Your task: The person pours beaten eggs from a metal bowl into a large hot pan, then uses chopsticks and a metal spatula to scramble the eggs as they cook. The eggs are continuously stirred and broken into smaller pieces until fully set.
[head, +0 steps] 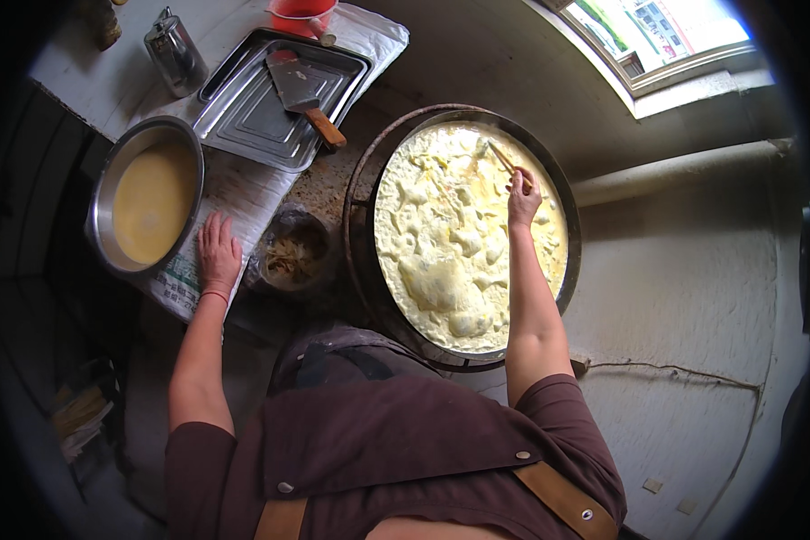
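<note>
A large round pan point(571, 270) holds a wide, bubbling, pale yellow egg-like layer point(439, 270), swollen into several domes. Over its far right part, my right hand point(525, 200) grips a pair of wooden chopsticks point(501, 158), whose tips touch the layer near the far rim. My left hand point(219, 253) rests palm down, fingers apart and holding nothing, on a white printed sack point(243, 189) that covers the counter. Just left of those fingers stands a steel basin point(199, 169) of yellow liquid point(154, 202).
A metal tray point(243, 131) carries a wide scraper with a wooden handle point(324, 128). Behind are a steel pitcher point(175, 57) and a red plastic strainer point(302, 15). A plastic-lined bin point(290, 253) with scraps sits between counter and pan. The wall and window point(655, 34) bound the right.
</note>
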Tool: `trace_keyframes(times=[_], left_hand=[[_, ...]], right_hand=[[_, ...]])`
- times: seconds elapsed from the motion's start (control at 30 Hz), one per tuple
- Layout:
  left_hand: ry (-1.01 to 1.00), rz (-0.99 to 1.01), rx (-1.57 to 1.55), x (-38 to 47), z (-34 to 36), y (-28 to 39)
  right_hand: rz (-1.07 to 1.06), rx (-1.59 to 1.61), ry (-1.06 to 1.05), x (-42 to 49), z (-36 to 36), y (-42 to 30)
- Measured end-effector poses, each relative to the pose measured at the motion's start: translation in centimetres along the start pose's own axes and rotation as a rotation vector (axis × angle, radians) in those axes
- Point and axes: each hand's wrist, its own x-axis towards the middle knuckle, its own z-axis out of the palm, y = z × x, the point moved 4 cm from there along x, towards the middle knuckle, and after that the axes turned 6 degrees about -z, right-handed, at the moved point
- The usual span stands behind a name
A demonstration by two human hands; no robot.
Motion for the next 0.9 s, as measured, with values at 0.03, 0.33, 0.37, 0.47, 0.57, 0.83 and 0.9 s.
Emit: trace_keyframes(times=[0.03,0.33,0.37,0.47,0.57,0.83,0.9], left_hand=[[0.003,0.005,-0.004,0.0,-0.1,0.0],[0.013,0.001,-0.009,0.1,-0.3,0.2],[0.016,0.002,-0.010,0.1,-0.4,0.2],[0.020,0.007,-0.014,0.1,-0.3,0.2],[0.018,0.009,-0.018,0.0,-0.3,0.2],[0.006,0.005,-0.040,0.1,-0.2,0.1],[-0.007,-0.002,-0.042,0.1,-0.1,0.1]], right_hand=[[-0.021,-0.142,-0.018,0.2,0.5,0.6],[-0.141,-0.165,-0.066,-1.4,0.0,2.1],[-0.131,-0.190,-0.068,-1.5,-0.2,2.2],[-0.078,-0.205,-0.052,-2.0,-0.8,2.5],[-0.010,-0.150,-0.037,-2.2,-1.2,2.6],[0.001,0.080,0.073,-2.3,-1.6,0.9],[-0.010,0.058,0.091,-1.8,-1.5,1.1]])
